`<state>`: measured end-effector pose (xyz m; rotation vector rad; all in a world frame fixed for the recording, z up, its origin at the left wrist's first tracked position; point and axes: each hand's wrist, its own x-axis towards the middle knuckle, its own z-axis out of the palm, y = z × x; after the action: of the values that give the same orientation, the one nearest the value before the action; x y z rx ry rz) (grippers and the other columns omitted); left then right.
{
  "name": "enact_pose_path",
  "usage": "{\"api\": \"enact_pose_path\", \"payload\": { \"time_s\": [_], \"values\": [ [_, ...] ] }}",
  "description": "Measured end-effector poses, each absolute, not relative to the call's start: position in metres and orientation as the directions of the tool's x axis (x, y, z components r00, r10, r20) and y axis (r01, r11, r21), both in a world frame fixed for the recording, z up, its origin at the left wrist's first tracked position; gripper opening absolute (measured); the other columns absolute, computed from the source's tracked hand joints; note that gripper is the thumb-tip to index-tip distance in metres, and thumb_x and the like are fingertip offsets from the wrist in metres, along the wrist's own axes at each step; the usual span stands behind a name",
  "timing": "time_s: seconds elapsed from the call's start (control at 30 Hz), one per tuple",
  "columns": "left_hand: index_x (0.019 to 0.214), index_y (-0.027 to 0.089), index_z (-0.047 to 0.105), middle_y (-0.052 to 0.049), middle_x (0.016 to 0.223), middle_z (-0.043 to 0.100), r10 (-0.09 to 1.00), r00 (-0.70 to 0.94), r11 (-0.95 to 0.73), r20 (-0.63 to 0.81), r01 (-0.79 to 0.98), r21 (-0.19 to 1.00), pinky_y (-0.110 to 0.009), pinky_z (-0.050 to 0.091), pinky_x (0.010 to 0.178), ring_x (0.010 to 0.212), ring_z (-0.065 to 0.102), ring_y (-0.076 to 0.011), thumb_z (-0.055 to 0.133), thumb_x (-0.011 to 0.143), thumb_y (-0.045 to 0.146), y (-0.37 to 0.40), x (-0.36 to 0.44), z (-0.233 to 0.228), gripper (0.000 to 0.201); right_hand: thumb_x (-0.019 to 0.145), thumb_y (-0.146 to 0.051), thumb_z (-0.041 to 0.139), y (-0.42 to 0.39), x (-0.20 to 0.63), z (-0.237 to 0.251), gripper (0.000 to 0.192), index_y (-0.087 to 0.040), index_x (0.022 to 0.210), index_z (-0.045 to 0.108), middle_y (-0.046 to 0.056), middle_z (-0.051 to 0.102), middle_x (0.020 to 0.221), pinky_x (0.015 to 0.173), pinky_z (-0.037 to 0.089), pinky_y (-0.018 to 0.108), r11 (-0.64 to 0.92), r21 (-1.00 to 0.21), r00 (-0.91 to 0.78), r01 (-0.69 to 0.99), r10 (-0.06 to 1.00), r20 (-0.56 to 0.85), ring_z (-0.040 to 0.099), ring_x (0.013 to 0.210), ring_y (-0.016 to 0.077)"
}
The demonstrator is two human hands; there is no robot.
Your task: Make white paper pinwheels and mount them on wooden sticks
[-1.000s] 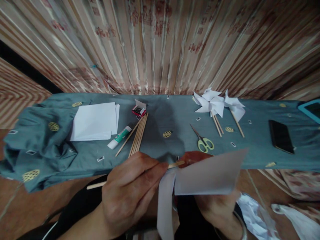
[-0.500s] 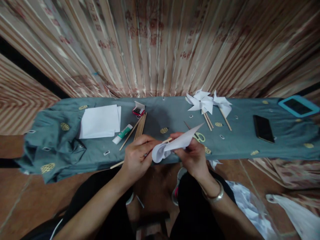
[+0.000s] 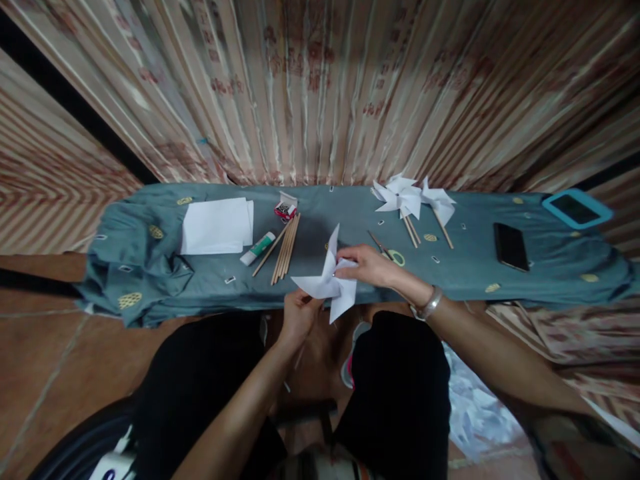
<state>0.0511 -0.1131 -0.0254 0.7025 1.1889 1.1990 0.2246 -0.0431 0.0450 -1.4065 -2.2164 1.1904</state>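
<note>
The left hand (image 3: pixel 299 315) came up from the lap with its forearm angled toward the table edge, fingers curled shut around the lower part of the white folded-paper pinwheel (image 3: pixel 327 285), seemingly on its stick, though the stick itself was too hidden to make out. The pinwheel stood just above that fist, over the near edge of the long table draped in grey-green cloth (image 3: pixel 150 280), its four blades spread. The right hand (image 3: pixel 367 265), wearing a silver bangle (image 3: pixel 427 304) at the wrist, reached in from the right with the arm stretched across the knee; its fingertips were pinched on the pinwheel's right upper blade. Well to the left of the grip and farther back lay one small stack of white paper sheets (image 3: pixel 216 225), then one white-and-green glue stick (image 3: pixel 257 248), one small red-and-white box (image 3: pixel 285 209), and a bundle of thin wooden sticks (image 3: pixel 284 248), too close together to count. Just right of the right hand lay one pair of green-handled scissors (image 3: pixel 393 253). Beyond them lay at least two finished white paper pinwheels on sticks (image 3: pixel 413 200), then one black phone (image 3: pixel 510 245), and one blue-framed tablet (image 3: pixel 577 208) farthest right.
</note>
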Motion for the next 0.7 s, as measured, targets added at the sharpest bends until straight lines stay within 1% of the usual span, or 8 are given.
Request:
{"api": "enact_pose_path", "payload": {
  "time_s": [0.03,0.07,0.13,0.23,0.33,0.4,0.53,0.7],
  "values": [
    [0.048,0.014,0.066,0.001,0.047,0.061,0.902,-0.077,0.351,-0.425,-0.444,0.825,-0.021,0.040,0.051,0.048,0.052,-0.0097,0.081,0.045,0.013,-0.118,0.054,-0.032,0.015,0.074,-0.023,0.063,-0.038,0.221,0.043,0.017,-0.012,0.085,0.069,0.000,0.064,0.074,0.062,0.037,0.021,0.223,-0.695,-0.519,0.683,0.818,-0.248,0.053,0.069,0.0130],
    [0.050,0.013,0.067,0.001,0.049,0.063,0.878,-0.083,0.376,-0.472,-0.492,0.786,-0.020,0.040,0.051,0.047,0.052,-0.0088,0.081,0.043,0.012,-0.121,0.056,-0.037,0.015,0.074,-0.022,0.063,-0.033,0.216,0.041,0.016,-0.012,0.085,0.069,0.000,0.064,0.074,0.060,0.035,0.021,0.252,-0.644,-0.536,0.722,0.793,-0.291,0.053,0.069,0.0126],
    [0.055,0.013,0.069,0.000,0.054,0.066,0.837,-0.080,0.408,-0.541,-0.567,0.716,-0.020,0.042,0.051,0.049,0.055,-0.0087,0.079,0.041,0.012,-0.123,0.059,-0.044,0.017,0.075,-0.020,0.062,-0.023,0.205,0.035,0.016,-0.011,0.086,0.070,0.001,0.064,0.075,0.059,0.033,0.020,0.302,-0.569,-0.562,0.765,0.744,-0.360,0.052,0.069,0.0120],
    [0.057,0.013,0.069,0.000,0.058,0.069,0.795,-0.063,0.436,-0.604,-0.633,0.640,-0.019,0.045,0.051,0.052,0.059,-0.0090,0.079,0.039,0.011,-0.121,0.058,-0.048,0.020,0.075,-0.019,0.062,-0.010,0.188,0.030,0.017,-0.011,0.087,0.070,0.002,0.066,0.078,0.058,0.033,0.020,0.369,-0.495,-0.591,0.786,0.683,-0.428,0.053,0.069,0.0123],
    [0.057,0.013,0.069,0.000,0.058,0.068,0.759,-0.044,0.452,-0.650,-0.682,0.574,-0.018,0.046,0.051,0.052,0.059,-0.0082,0.080,0.039,0.011,-0.118,0.056,-0.050,0.022,0.073,-0.018,0.062,0.000,0.176,0.029,0.018,-0.011,0.087,0.071,0.003,0.068,0.079,0.057,0.031,0.021,0.449,-0.420,-0.612,0.789,0.639,-0.466,0.053,0.068,0.0126],
    [0.058,0.012,0.069,-0.001,0.057,0.068,0.740,-0.025,0.465,-0.672,-0.703,0.538,-0.018,0.047,0.051,0.051,0.060,-0.0081,0.081,0.040,0.010,-0.118,0.055,-0.052,0.022,0.073,-0.018,0.062,0.004,0.172,0.029,0.017,-0.011,0.086,0.071,0.004,0.068,0.077,0.056,0.030,0.022,0.484,-0.390,-0.621,0.783,0.617,-0.483,0.052,0.065,0.0121],
    [0.057,0.010,0.069,-0.002,0.056,0.068,0.713,0.014,0.490,-0.701,-0.726,0.483,-0.018,0.048,0.052,0.052,0.060,-0.0083,0.084,0.044,0.011,-0.119,0.054,-0.053,0.020,0.072,-0.021,0.063,0.008,0.168,0.030,0.019,-0.012,0.088,0.071,0.005,0.069,0.080,0.055,0.029,0.023,0.523,-0.335,-0.618,0.784,0.606,-0.501,0.051,0.064,0.0122],
    [0.063,0.009,0.071,-0.005,0.063,0.072,0.702,0.054,0.508,-0.710,-0.737,0.446,-0.017,0.051,0.058,0.059,0.066,-0.0099,0.084,0.054,0.008,-0.118,0.053,-0.051,0.016,0.072,-0.021,0.064,0.011,0.164,0.033,0.018,-0.012,0.087,0.071,0.006,0.070,0.080,0.055,0.029,0.024,0.540,-0.295,-0.604,0.788,0.586,-0.540,0.052,0.062,0.0122]
  ]
}}
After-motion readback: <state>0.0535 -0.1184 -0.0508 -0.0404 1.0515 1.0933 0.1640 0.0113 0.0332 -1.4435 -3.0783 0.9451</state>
